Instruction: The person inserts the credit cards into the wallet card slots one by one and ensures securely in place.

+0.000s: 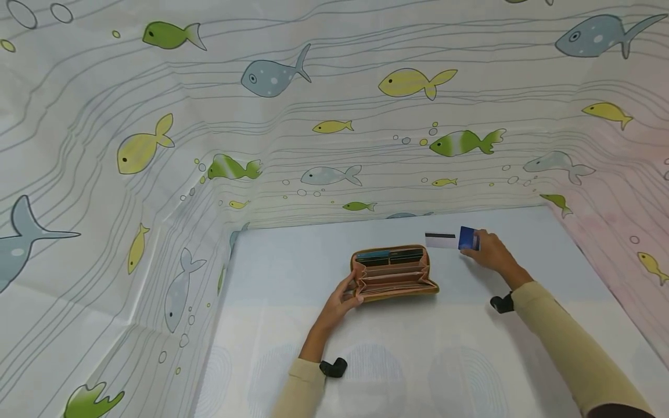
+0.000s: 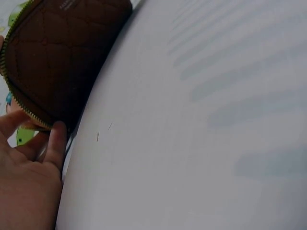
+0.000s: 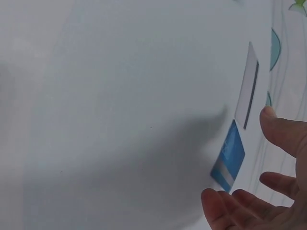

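Observation:
An unzipped brown quilted wallet stands open on the table, its pink inner folds and several cards in the slots showing in the head view. My left hand holds the wallet by its left end. To the right, a white card with a dark stripe lies flat beside a blue card. Over the blue card's right side is my right hand; the right wrist view shows its thumb and fingers spread apart, with nothing gripped.
The white table carries faint pale-blue patterns toward the front. Fish-printed sheeting rises behind it and along both sides. A black wrist device is on the left wrist, another black device on the right.

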A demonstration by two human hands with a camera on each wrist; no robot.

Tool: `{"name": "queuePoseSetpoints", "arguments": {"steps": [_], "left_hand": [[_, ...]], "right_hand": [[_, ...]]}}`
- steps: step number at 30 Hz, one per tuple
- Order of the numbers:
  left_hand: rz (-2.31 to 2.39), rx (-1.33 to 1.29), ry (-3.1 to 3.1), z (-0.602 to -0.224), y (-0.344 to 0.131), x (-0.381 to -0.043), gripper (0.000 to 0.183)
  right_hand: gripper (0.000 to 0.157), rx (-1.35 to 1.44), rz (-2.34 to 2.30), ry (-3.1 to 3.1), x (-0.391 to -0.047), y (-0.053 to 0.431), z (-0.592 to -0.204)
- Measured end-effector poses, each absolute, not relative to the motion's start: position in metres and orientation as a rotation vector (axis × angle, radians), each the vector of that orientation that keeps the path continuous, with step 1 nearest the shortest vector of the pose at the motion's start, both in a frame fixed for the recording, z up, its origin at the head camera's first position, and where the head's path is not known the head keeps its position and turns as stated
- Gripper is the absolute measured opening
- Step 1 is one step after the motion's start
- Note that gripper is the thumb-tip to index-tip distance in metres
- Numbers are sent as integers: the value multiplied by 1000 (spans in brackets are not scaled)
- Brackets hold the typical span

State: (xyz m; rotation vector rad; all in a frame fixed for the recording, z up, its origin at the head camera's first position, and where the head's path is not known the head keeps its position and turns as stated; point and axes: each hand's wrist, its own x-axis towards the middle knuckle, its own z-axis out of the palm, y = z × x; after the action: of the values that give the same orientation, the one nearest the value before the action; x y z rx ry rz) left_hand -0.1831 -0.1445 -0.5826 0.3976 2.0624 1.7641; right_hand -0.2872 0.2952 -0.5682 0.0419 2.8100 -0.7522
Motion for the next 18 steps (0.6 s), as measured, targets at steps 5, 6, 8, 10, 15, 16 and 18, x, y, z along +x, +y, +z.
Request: {"name": "queuePoseSetpoints", "arguments": {"steps": [5,6,8,10,15,16,18], "left_hand": [[1765,385,2049,-580,-144,-183,74],[1763,383,2049,-580,-144,-183,74],[1759,383,2050,-579,-144,-183,74],[1756,383,2050,-580,-144,-183,74],[1762,367,2044,-581,-144,-183,74],[1764,363,2042,-581,-144,-182,74],[1768,360,2041,-582,-144,-182,74]], "right_hand": [[89,162,-807,2792,-293,298,-575],[89,179,-818,2790,-294,298,-577],[89,211,-831,2784,-295,299,-578],[89,239,-851,2778,-296,299,-580],[90,319,-906,2770,-300,297,-583],[91,335,-913,2769,-300,297,-584],[91,360,-923,2765,-302,297,-584]]}}
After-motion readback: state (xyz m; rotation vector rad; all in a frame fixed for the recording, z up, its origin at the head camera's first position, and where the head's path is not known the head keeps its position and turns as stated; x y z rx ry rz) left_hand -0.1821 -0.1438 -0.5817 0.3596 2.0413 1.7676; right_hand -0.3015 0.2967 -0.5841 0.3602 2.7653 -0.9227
